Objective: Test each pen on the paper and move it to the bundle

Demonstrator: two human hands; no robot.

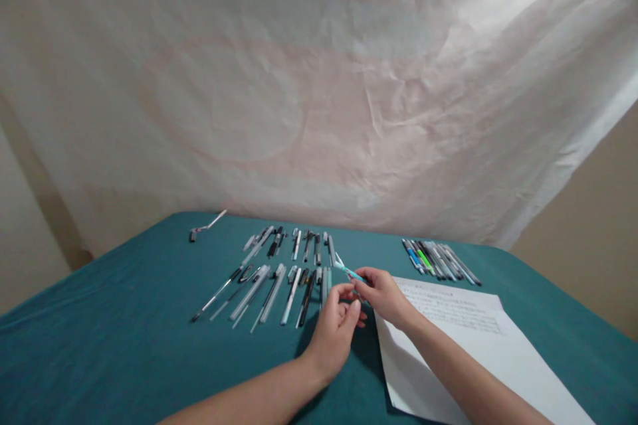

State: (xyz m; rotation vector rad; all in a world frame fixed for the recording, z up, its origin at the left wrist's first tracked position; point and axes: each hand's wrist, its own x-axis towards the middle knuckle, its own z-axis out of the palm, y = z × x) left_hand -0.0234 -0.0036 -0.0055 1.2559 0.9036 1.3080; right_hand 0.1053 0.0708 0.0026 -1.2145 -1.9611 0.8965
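Observation:
My right hand [384, 293] is closed on a light blue pen [347, 271], whose tip points up and to the left. My left hand [336, 327] is just beside it with fingers curled, its fingertips close to the right hand; whether they touch the pen I cannot tell. Both hands hover over the teal tablecloth [124, 345], right of a row of several pens [279, 289] laid side by side.
A white sheet of paper [463, 345] with writing lies under my right forearm. A second row of several pens [294, 242] lies further back, another bunch [438, 259] at the right, and one lone pen [205, 226] at the far left. A white sheet hangs behind.

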